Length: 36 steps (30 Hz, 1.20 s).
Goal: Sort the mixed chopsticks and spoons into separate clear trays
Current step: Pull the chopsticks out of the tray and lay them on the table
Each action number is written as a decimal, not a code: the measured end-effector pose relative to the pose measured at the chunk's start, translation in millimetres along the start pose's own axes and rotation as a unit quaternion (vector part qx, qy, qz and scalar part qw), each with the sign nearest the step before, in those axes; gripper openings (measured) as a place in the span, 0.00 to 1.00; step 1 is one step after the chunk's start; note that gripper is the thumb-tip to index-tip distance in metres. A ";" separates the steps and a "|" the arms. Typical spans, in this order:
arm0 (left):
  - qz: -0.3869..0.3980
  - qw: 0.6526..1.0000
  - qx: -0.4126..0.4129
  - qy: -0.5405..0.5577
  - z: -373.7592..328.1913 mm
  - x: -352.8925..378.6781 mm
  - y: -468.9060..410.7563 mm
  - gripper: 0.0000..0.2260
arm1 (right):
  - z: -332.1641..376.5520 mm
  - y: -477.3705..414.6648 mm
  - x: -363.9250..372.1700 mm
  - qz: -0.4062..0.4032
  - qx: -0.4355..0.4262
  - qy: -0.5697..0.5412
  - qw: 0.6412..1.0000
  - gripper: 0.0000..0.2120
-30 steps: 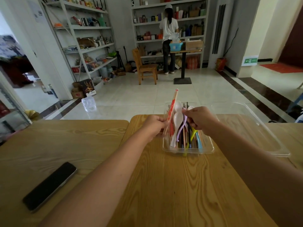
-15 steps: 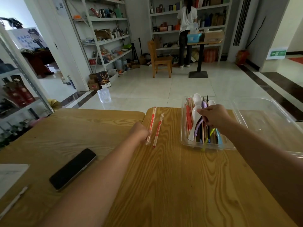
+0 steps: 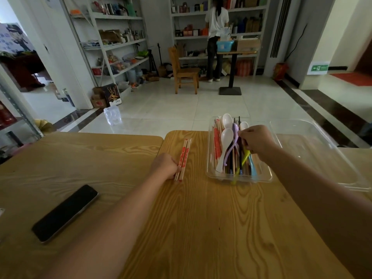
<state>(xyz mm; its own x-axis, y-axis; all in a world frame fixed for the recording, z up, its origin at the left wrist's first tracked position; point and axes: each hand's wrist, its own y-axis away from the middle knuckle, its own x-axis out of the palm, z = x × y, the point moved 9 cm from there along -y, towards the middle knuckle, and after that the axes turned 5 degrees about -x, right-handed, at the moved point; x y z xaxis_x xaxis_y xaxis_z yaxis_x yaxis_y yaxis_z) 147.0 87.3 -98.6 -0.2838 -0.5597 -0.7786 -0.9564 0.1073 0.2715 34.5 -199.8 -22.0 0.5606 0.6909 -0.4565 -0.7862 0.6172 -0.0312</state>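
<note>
Chopsticks (image 3: 184, 156) now lie closer together, our left hand (image 3: 164, 166) gripping their ends. Our right hand (image 3: 256, 140) pinches a utensil (image 3: 235, 133) in the tray (image 3: 261, 178); we cannot tell which.

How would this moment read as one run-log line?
left hand: at near ends of wrapped chopsticks on table | right hand: curled over mixed utensils in small tray, grip unclear

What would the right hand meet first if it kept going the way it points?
The purple spoon in the small tray: the right hand points left at it, fingertips seemingly touching, though depth is unclear. The white spoon lies next.
</note>
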 end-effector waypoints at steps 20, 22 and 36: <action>0.024 0.979 0.165 0.114 -103.1 -8.4 47.0 0.06 | -11.2 13.4 16.4 0.047 -0.019 0.249 0.967 0.09; 0.051 0.977 0.165 0.122 -106.5 -1.2 49.7 0.05 | -9.3 12.1 11.0 0.043 -0.010 0.208 0.977 0.09; 0.180 0.946 0.143 0.229 -128.0 28.2 77.7 0.03 | 32.5 14.8 19.7 0.061 -0.023 0.053 0.996 0.10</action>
<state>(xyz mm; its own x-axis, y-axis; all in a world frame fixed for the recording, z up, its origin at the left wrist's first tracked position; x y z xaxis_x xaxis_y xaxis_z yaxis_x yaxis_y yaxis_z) 73.5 -25.3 -27.1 -0.5976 -0.7353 -0.3196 -0.8016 0.5395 0.2577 42.3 -164.8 -2.5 0.4319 0.7146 -0.5503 -0.8593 0.5113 -0.0104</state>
